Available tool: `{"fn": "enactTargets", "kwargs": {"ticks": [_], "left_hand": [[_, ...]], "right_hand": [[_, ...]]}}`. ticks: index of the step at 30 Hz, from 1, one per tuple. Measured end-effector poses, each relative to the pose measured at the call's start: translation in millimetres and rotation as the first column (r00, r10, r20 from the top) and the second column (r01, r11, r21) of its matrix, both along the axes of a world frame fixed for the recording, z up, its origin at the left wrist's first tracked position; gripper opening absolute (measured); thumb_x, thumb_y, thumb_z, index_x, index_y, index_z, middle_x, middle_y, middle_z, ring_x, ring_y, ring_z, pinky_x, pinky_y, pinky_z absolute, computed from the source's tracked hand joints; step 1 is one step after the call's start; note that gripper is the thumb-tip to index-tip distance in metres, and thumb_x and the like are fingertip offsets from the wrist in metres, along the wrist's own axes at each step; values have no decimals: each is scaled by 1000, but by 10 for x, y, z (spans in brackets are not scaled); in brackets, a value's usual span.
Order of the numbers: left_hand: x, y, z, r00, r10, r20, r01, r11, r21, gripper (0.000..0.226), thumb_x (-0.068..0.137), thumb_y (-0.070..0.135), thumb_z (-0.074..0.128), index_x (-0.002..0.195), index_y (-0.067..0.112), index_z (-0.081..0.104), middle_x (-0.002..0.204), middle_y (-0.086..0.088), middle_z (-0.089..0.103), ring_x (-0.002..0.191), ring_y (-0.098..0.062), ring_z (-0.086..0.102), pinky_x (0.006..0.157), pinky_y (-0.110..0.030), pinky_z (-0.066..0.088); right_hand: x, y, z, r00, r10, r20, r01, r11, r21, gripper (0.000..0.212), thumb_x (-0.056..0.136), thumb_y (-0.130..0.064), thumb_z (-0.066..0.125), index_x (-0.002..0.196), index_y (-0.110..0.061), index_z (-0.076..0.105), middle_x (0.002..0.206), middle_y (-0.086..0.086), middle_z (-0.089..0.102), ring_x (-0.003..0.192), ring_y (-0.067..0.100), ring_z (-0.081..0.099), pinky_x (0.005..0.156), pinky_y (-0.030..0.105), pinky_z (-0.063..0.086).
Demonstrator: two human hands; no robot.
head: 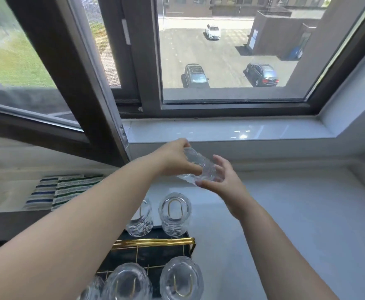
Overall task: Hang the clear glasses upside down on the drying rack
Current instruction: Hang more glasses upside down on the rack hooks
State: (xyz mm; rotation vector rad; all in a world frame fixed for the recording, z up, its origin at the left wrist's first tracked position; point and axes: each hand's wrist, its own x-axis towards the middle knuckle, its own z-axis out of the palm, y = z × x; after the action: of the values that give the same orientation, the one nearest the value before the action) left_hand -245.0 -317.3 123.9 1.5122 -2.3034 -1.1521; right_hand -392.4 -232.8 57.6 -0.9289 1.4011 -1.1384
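Both hands hold one clear textured glass [198,166] above the countertop [307,213]. The left hand [175,160] wraps its upper far end; the right hand [222,178] cups its nearer lower end, fingers half-curled. Its long axis tilts diagonally. Below the hands stands the gold wire drying rack [153,243].

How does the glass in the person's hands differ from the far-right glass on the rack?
The held glass lies tilted on its side in the air; the far-right glass stands upside down over a gold prong. The held glass is gripped by the left hand and right hand; the far-right glass is untouched on the rack. Both are clear and textured.
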Motion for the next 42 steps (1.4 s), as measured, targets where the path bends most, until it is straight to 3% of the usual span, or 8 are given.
{"fn": "enactTargets", "kwargs": {"ticks": [3, 8, 11, 15, 17, 22, 30, 42], "left_hand": [[254, 216, 294, 977, 18, -210, -9, 999, 45, 45, 61, 32, 78, 98, 25, 54, 89, 5, 66, 76, -8, 63, 62, -21, 48], [756, 610, 629, 896, -12, -445, 55, 995, 85, 50, 65, 25, 80, 106, 29, 52, 99, 3, 67, 80, -4, 68, 71, -21, 55], [1105, 781, 696, 902, -33, -430, 40, 999, 6, 53, 63, 31, 80, 104, 38, 46, 104, 5, 65, 88, -7, 67, 79, -25, 52], [1545, 926, 679, 946, -28, -322, -39, 979, -198, 55, 62, 32, 80, 103, 33, 43, 107, 15, 56, 99, -1, 56, 76, -13, 47], [1734, 971, 601, 950, 14, -311, -89, 969, -229, 55, 63, 33, 80, 103, 32, 42, 106, 14, 55, 101, -3, 55, 81, -17, 46], [2070, 1017, 289, 931, 167, -326, -244, 946, -213, 78, 63, 44, 78, 126, 43, 32, 121, 14, 52, 112, -7, 48, 91, -33, 39], [2247, 1000, -280, 857, 360, -368, -415, 906, -80, 65, 62, 29, 82, 116, 41, 47, 114, 13, 61, 109, -8, 54, 91, -34, 45], [2267, 833, -782, 867, 405, -292, -389, 914, 114, 62, 59, 8, 84, 104, 32, 49, 102, 11, 61, 91, 4, 56, 68, -9, 43]], "right_hand": [[32, 179, 318, 891, 84, 445, -96, 995, 4, 63, 70, -36, 71, 127, -20, 51, 137, 13, 52, 117, 28, 57, 86, 33, 53], [421, 341, 768, 789, 227, 571, -170, 974, -152, 57, 67, -41, 75, 118, -20, 60, 124, 9, 63, 111, 34, 61, 85, 39, 55], [671, 378, 1014, 887, 288, 362, -222, 951, -213, 41, 76, -34, 67, 112, -16, 62, 117, 11, 65, 108, 28, 63, 85, 34, 55], [1088, 364, 1197, 972, 235, 12, -228, 953, -202, 84, 56, -39, 80, 125, -9, 45, 116, 13, 62, 99, 24, 67, 78, 31, 55], [1304, 343, 1213, 964, 209, -165, -241, 949, -204, 92, 44, -41, 86, 122, -14, 45, 115, 8, 62, 99, 21, 65, 84, 35, 55], [1771, 211, 1124, 829, 228, -511, -396, 884, -247, 73, 52, -23, 87, 113, -31, 49, 102, -9, 63, 93, 12, 64, 83, 29, 52], [2098, -39, 752, 638, 339, -691, -547, 831, -98, 79, 54, -27, 84, 123, -29, 45, 104, -12, 54, 92, 8, 53, 66, 8, 36], [2160, -191, 334, 343, 492, -800, -644, 743, 180, 86, 52, -30, 88, 120, -20, 37, 121, 5, 58, 94, 19, 53, 76, 29, 44]]}}
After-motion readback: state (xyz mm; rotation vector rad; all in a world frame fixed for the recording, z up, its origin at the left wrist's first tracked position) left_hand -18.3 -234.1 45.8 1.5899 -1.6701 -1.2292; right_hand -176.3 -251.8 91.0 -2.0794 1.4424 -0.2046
